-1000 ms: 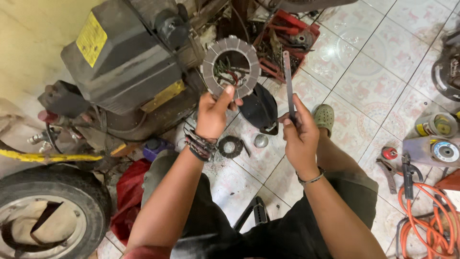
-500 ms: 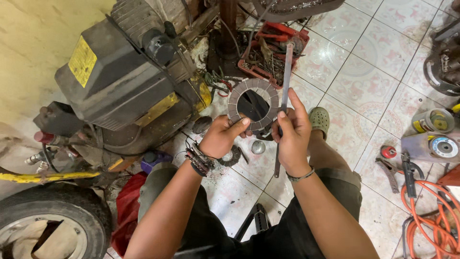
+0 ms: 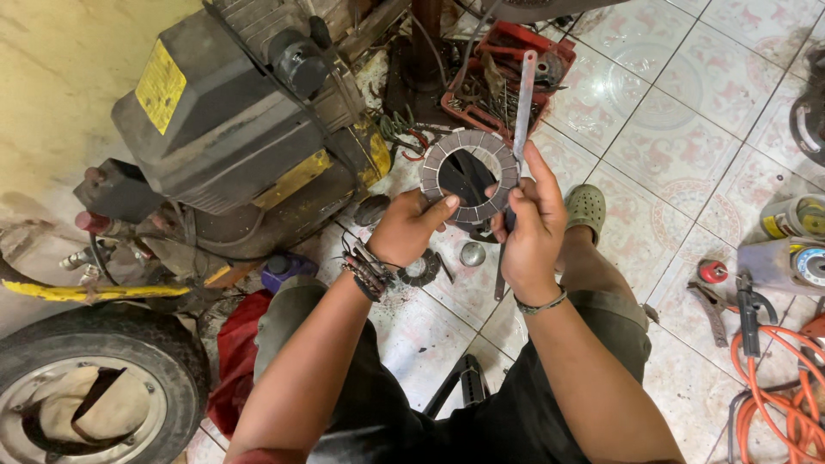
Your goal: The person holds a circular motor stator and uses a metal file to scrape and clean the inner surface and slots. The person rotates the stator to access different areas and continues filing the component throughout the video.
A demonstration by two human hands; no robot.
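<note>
Gripping a grey ring-shaped friction plate at its lower edge, the left hand was seen near the centre of the view, thumb pressed on the plate's segmented face. The plate was held upright above the tiled floor, its open middle showing dark shapes behind. At three o'clock of the plate, the right hand was closed around a long flat metal file, whose blade rose toward twelve o'clock and lay against the plate's right rim; the right fingers also touched that rim. Beaded bracelets were worn on the left wrist and a thin band on the right. At ten o'clock of the hands a black engine housing with a yellow label was seen. A red tool tray lay at twelve o'clock, an orange cable at four o'clock, and a tyre at eight o'clock. A small gear lay on the floor just below the left wrist.
</note>
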